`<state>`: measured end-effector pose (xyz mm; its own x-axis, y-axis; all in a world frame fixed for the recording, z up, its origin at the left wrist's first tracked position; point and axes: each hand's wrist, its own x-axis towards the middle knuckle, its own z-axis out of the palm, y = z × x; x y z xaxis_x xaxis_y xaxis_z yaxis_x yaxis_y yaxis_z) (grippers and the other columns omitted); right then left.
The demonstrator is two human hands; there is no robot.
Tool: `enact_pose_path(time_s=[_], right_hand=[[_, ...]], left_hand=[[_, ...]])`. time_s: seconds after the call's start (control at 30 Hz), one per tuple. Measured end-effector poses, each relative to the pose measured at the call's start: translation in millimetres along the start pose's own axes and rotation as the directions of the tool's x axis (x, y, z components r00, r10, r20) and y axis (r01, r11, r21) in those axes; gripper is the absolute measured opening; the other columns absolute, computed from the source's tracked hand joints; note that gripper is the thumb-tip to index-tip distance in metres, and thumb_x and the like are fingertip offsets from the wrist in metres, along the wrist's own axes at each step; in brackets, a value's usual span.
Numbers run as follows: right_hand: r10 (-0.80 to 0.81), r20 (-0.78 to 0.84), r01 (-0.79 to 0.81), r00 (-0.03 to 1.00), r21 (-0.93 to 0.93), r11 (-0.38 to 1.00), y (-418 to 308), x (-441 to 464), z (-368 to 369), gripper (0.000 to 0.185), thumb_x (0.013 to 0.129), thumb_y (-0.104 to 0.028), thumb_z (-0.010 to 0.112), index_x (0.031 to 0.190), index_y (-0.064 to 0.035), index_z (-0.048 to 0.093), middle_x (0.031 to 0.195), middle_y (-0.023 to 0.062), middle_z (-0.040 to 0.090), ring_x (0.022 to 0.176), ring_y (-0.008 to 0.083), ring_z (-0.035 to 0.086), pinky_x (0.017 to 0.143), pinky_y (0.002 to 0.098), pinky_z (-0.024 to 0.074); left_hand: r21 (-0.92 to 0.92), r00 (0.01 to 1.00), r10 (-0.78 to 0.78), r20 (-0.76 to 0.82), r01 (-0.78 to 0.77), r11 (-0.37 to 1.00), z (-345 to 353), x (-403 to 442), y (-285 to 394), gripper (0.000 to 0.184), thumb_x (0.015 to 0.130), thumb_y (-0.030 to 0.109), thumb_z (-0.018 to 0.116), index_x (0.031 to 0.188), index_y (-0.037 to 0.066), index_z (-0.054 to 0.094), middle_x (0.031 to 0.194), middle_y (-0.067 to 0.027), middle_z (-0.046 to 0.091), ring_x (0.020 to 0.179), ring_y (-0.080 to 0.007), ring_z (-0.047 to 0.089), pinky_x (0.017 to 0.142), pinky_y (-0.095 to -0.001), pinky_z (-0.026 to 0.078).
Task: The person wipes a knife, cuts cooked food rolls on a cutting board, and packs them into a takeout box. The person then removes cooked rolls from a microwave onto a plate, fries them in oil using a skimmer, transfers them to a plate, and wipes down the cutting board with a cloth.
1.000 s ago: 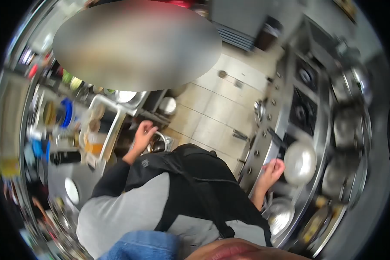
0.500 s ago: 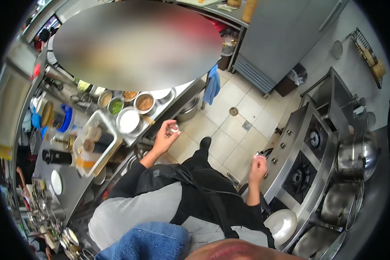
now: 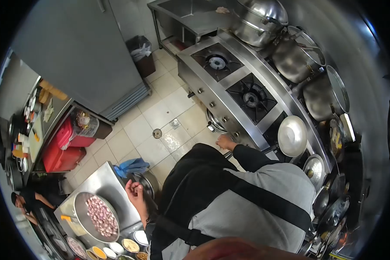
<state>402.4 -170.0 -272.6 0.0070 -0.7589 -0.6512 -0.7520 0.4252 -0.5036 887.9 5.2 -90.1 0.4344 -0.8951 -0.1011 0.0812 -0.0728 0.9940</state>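
My left hand (image 3: 137, 197) is beside the steel prep table, its fingers curled in; whatever it may hold is hidden. Close to it are a blue cloth (image 3: 131, 166) at the table's corner and a metal pot (image 3: 145, 184) below the edge. My right hand (image 3: 225, 142) is closed, low in front of the stove (image 3: 206, 104), and I cannot make out anything in its fingers. A round metal lid or pan (image 3: 215, 121) stands close to it against the stove's front.
A large bowl of small purple onions or shallots (image 3: 103, 216) sits on the prep table (image 3: 104, 177). An upturned pale wok (image 3: 292, 136) lies on the stove. Big pots (image 3: 292, 58) line the back. A bin (image 3: 141, 56) stands by the fridge (image 3: 80, 52); another person (image 3: 34, 201) is far left.
My view has swung right, toward the stove. My right hand now appears lower against the stove front. The small white thing seen in my left hand no longer shows.
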Motion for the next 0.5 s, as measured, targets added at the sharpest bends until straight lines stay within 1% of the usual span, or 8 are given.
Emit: enact_pose_path(time_s=[0.1,0.17,0.2,0.23,0.27,0.3,0.37,0.5], right_hand=[[-0.073,0.141,0.103,0.987,-0.217,0.971,17.7,48.2,21.6,0.035,0.083,-0.03,0.058,0.077,0.0019,0.07,0.078,0.0241,0.067,0.085,0.0407,0.067,0.077,0.0498,0.0524],[-0.565,0.333,0.612,0.755,-0.666,0.426,27.9,72.1,26.9,0.019,0.083,-0.025,0.058,0.082,-0.0112,0.07,0.073,0.0192,0.065,0.072,0.0385,0.065,0.066,0.0522,0.0503],[-0.689,0.2,0.612,0.697,-0.666,0.426,33.3,84.8,27.0,0.02,0.084,-0.024,0.057,0.095,-0.0133,0.07,0.077,0.0183,0.066,0.073,0.0372,0.066,0.066,0.0526,0.0502],[-0.631,0.201,0.587,0.75,-0.643,0.492,10.6,89.5,13.3,0.032,0.088,-0.036,0.06,0.099,-0.0077,0.071,0.079,0.0182,0.065,0.079,0.0384,0.064,0.07,0.0531,0.0483],[-0.405,0.245,0.451,0.881,-0.697,0.557,-18.2,102.3,2.6,0.029,0.092,-0.029,0.057,0.1,-0.005,0.07,0.083,0.0191,0.065,0.078,0.039,0.062,0.071,0.0547,0.046],[-0.334,0.286,0.432,0.898,-0.712,0.554,-34.9,125.8,-8.0,0.028,0.092,-0.029,0.058,0.098,-0.0049,0.069,0.082,0.0189,0.064,0.079,0.0393,0.062,0.072,0.0547,0.0459],[-0.31,0.436,0.535,0.845,-0.69,0.487,-61.1,184.8,-25.9,0.026,0.091,-0.029,0.059,0.095,-0.0046,0.068,0.082,0.0187,0.064,0.08,0.04,0.061,0.072,0.0545,0.0459],[-0.326,0.668,0.744,0.669,-0.602,0.29,-147.7,315.6,-35.9,0.024,0.091,-0.028,0.061,0.088,-0.0039,0.065,0.081,0.0182,0.063,0.082,0.0414,0.06,0.072,0.0543,0.0459]], left_hand=[[0.04,0.999,-0.038,0.011,0.038,0.998,7.7,47.8,5.5,0.053,0.089,0.002,0.069,0.137,0.003,0.046,0.107,-0.0042,0.059,0.092,-0.01,0.055,0.08,-0.0235,0.047],[0.006,1.0,-0.016,0.021,0.016,1.0,15.3,80.5,0.0,0.055,0.087,0.003,0.072,0.136,0.004,0.047,0.109,-0.0056,0.059,0.098,-0.0132,0.057,0.088,-0.0265,0.049],[0.049,1.0,-0.014,-0.005,0.014,0.999,20.0,96.2,-2.4,0.058,0.086,0.003,0.075,0.136,0.004,0.047,0.109,-0.006,0.059,0.101,-0.0146,0.058,0.091,-0.028,0.049],[0.056,1.0,0.0,0.015,-0.001,0.998,16.6,112.7,-18.0,0.059,0.084,0.004,0.077,0.135,0.004,0.048,0.109,-0.0054,0.059,0.103,-0.015,0.058,0.093,-0.0293,0.049],[0.036,1.0,0.011,-0.025,-0.01,0.999,28.5,123.5,-3.4,0.055,0.085,0.006,0.077,0.133,0.005,0.05,0.109,-0.0045,0.06,0.103,-0.0139,0.058,0.093,-0.0286,0.049],[0.126,0.997,0.068,-0.033,-0.063,0.99,24.8,134.8,-4.5,0.052,0.086,0.012,0.077,0.131,0.007,0.053,0.106,-0.003,0.06,0.095,-0.0108,0.058,0.085,-0.0259,0.05],[0.265,0.99,0.1,-0.096,-0.072,0.961,26.6,151.1,22.0,0.051,0.087,0.02,0.077,0.13,0.008,0.054,0.1,-0.0004,0.059,0.08,-0.008,0.054,0.071,-0.0235,0.046],[0.249,0.902,0.051,-0.428,0.063,0.966,17.1,167.7,24.5,0.042,0.09,0.016,0.073,0.126,0.004,0.057,0.098,-0.0008,0.061,0.084,-0.008,0.058,0.078,-0.0256,0.049]])
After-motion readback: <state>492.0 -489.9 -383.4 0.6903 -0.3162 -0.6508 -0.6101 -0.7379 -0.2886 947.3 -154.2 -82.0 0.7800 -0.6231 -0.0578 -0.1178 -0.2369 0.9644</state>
